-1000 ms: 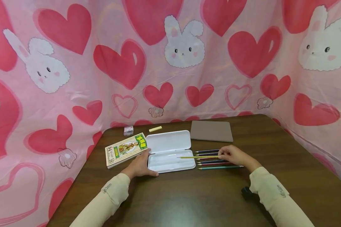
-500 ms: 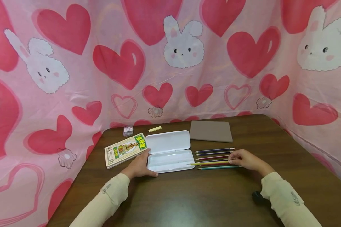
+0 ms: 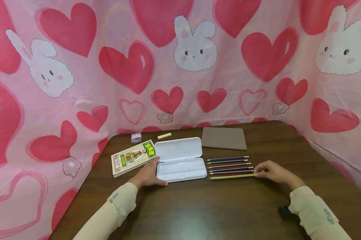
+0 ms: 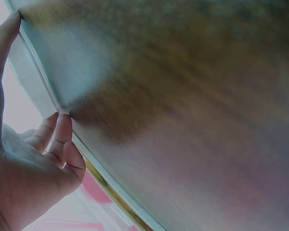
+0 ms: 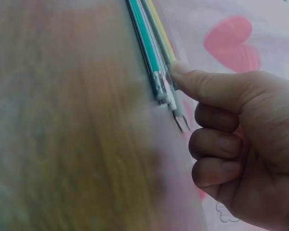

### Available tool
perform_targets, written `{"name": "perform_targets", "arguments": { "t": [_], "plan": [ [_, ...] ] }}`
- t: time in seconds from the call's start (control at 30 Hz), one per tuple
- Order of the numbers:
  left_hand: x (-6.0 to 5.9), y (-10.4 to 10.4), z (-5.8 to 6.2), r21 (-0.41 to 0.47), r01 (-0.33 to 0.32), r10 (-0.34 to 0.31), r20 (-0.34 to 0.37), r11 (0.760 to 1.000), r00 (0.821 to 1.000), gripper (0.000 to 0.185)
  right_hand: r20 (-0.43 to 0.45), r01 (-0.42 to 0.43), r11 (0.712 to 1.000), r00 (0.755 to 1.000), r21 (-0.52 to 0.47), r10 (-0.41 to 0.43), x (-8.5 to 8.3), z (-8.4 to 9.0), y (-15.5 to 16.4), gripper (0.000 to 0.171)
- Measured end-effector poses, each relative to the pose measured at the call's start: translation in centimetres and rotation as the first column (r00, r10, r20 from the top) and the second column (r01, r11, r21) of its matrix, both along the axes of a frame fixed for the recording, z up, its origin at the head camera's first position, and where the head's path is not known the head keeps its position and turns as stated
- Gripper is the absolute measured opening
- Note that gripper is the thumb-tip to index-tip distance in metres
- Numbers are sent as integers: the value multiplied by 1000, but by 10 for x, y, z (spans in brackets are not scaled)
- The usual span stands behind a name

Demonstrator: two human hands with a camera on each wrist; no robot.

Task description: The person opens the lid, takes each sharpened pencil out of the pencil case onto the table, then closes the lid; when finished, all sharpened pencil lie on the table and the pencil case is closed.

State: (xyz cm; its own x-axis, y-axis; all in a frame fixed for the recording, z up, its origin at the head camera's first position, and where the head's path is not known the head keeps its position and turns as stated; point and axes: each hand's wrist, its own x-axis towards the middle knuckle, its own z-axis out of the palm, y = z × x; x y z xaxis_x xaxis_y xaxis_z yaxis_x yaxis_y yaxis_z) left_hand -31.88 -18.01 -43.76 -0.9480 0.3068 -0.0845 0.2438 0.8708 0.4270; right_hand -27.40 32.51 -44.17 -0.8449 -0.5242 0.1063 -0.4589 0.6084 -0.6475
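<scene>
Pencils [image 3: 229,166] lie in a row right of the open, empty case [image 3: 180,169]; none is packed. Right hand [image 3: 271,172] pinches the yellow pencil [image 3: 232,177]; left hand [image 3: 147,176] rests flat against the case.

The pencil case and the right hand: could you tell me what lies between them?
A row of pencils on the table, in the head view.

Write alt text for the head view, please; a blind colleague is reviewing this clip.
A person's right hand touches the eraser end of a yellow-green pencil, nearest of a row of pencils on a brown table. The left hand rests at an open, empty white pencil case, beside a small book.
</scene>
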Motion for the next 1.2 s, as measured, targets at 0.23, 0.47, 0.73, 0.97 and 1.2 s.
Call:
{"name": "perform_targets", "arguments": {
  "t": [0.23,0.47,0.73,0.97,1.2],
  "plan": [
    [0,0,1,-6,2,-2,4,1000,1000,120,75,22,1000,997,6,-22,0,-2,4,11],
    [1,0,0,1,4,-4,8,1000,1000,120,104,19,1000,994,-24,-16,0,-4,5,11],
    [-2,0,0,10,1,-1,3,1000,1000,120,109,46,998,993,-34,-42,1,-1,4,13],
    [-3,-1,0,8,6,-6,-4,1000,1000,119,84,67,997,994,-27,-64,-7,8,-9,14],
    [-3,-1,-2,9,3,-3,12,1000,1000,119,59,45,999,997,-3,-45,-27,14,-38,16]
  ]
}}
